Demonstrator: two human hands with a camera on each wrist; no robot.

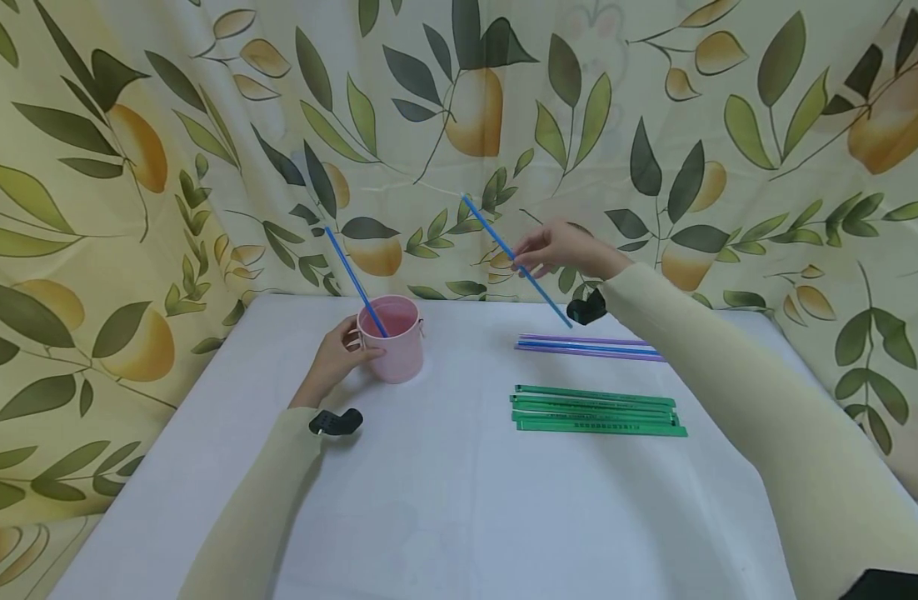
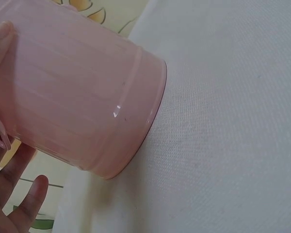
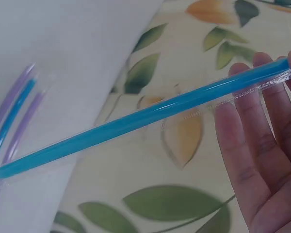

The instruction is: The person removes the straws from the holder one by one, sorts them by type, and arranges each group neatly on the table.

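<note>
A pink bucket-shaped cup with small side handles stands upright on the white table, one blue straw leaning out of it. My left hand grips the cup's left side, thumb at its front; the left wrist view shows the thumb on the pink wall. Up at the table's back edge, my right hand pinches another blue straw in a clear wrapper. That straw slants in the air, its lower end above a row of purple and blue straws.
Several green wrapped strips lie side by side at the table's right, nearer me than the purple and blue straws. A leaf-and-fruit patterned curtain hangs behind the white table. Black wrist devices sit at both sleeve ends.
</note>
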